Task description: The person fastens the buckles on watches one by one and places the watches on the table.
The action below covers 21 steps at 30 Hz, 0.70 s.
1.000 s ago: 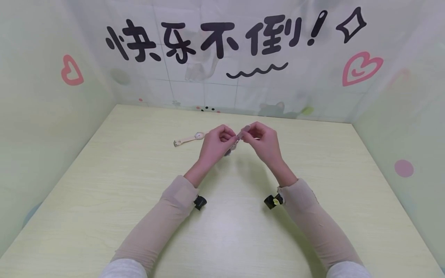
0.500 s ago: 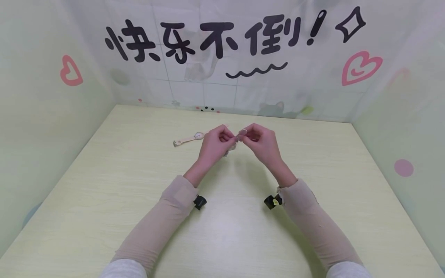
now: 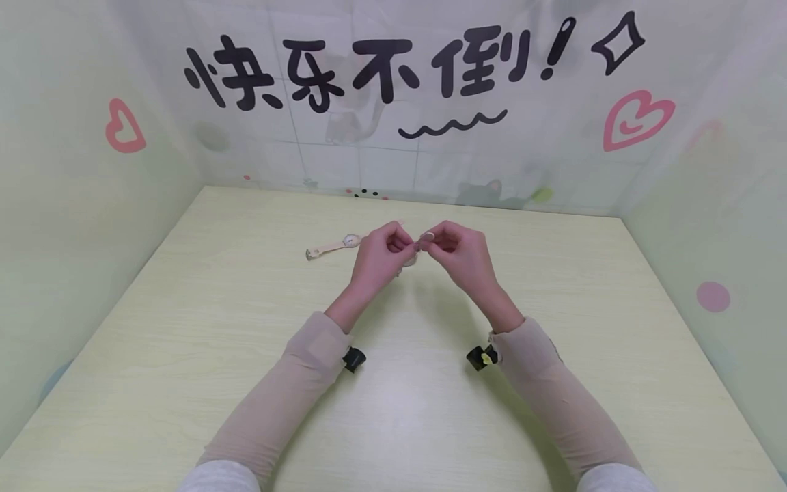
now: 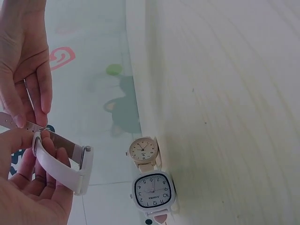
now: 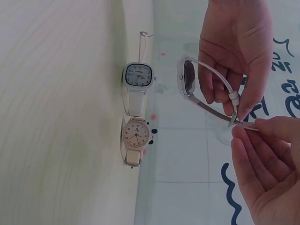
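Between both hands hangs a white wristwatch (image 5: 189, 77), its strap bent into a loop, seen in both wrist views. My left hand (image 3: 380, 260) pinches the strap around the metal buckle (image 5: 232, 119), with the watch case below its fingers. From the other side my right hand (image 3: 464, 256) pinches the strap's free end (image 4: 8, 121), which passes through the buckle. In the head view the fingers cover most of this watch. Beyond the hands lie a white square-faced watch (image 4: 153, 190) and a beige round-faced watch (image 4: 143, 149), side by side.
The pale wooden table (image 3: 393, 410) is bounded by a printed backdrop (image 3: 393, 164) at its far edge and on both sides. A small black camera (image 3: 354, 359) is strapped at the left wrist, another camera (image 3: 482, 357) at the right.
My right hand has shifted slightly left and down. The strap end at its fingertips, which stuck out up and right, now shows less and lies lower. My left hand stays nearly in place.
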Each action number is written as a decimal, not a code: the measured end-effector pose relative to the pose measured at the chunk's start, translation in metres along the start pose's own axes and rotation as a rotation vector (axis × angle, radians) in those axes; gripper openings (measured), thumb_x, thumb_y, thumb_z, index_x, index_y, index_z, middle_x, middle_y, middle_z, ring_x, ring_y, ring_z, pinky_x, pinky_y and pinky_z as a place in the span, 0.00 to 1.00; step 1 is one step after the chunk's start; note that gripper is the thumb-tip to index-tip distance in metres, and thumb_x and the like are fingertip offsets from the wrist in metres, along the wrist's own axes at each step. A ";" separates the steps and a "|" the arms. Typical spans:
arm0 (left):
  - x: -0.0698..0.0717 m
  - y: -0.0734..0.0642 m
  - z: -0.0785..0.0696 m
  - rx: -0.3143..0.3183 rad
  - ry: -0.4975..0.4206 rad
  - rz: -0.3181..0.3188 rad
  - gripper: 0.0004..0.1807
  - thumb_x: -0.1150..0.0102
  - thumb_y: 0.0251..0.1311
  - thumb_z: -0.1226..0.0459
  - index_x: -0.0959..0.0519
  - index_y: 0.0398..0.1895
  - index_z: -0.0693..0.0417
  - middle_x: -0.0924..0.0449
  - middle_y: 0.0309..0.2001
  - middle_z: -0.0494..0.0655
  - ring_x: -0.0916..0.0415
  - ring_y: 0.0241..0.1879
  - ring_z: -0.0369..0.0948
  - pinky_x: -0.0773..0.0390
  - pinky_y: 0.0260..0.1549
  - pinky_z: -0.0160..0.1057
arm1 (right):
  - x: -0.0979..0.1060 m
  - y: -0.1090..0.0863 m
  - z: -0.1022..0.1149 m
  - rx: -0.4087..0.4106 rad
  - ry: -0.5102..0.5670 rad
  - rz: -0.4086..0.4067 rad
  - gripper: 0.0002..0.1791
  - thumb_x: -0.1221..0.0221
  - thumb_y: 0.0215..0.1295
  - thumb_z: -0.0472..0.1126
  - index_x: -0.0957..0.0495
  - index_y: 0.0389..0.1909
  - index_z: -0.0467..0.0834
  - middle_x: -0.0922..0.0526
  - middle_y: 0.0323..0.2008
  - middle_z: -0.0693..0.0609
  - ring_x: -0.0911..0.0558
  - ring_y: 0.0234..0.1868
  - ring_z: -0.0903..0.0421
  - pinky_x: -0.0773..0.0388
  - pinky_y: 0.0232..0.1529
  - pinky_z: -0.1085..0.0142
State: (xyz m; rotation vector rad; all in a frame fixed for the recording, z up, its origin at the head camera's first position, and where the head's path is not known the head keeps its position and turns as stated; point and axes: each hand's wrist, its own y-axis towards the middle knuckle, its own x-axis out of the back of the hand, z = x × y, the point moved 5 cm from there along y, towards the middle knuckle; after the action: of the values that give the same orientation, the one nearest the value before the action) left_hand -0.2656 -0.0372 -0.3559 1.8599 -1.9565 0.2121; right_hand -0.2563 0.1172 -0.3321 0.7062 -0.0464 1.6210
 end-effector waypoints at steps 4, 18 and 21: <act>0.000 -0.001 0.000 0.007 -0.001 0.003 0.05 0.35 0.63 0.63 0.20 0.35 0.54 0.16 0.33 0.50 0.22 0.29 0.40 0.25 0.23 0.31 | 0.000 -0.001 0.001 0.003 -0.020 -0.004 0.03 0.37 0.65 0.32 0.16 0.37 0.36 0.11 0.37 0.41 0.11 0.38 0.47 0.13 0.42 0.62; -0.004 0.001 -0.001 0.001 0.028 0.006 0.04 0.36 0.64 0.64 0.19 0.35 0.54 0.15 0.33 0.50 0.22 0.30 0.40 0.26 0.26 0.31 | 0.004 -0.001 0.002 0.028 -0.110 -0.005 0.04 0.37 0.64 0.32 0.14 0.36 0.37 0.10 0.35 0.42 0.10 0.36 0.46 0.13 0.40 0.57; -0.004 0.001 -0.001 0.002 0.029 0.009 0.04 0.36 0.64 0.64 0.19 0.36 0.55 0.15 0.33 0.50 0.22 0.31 0.41 0.26 0.27 0.31 | 0.004 -0.001 0.004 0.026 -0.128 -0.003 0.04 0.37 0.64 0.31 0.14 0.36 0.37 0.10 0.35 0.43 0.10 0.35 0.48 0.13 0.40 0.57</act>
State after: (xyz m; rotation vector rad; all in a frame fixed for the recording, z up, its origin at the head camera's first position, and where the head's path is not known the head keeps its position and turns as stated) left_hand -0.2665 -0.0329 -0.3569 1.8394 -1.9466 0.2424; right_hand -0.2537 0.1197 -0.3276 0.8294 -0.1171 1.5746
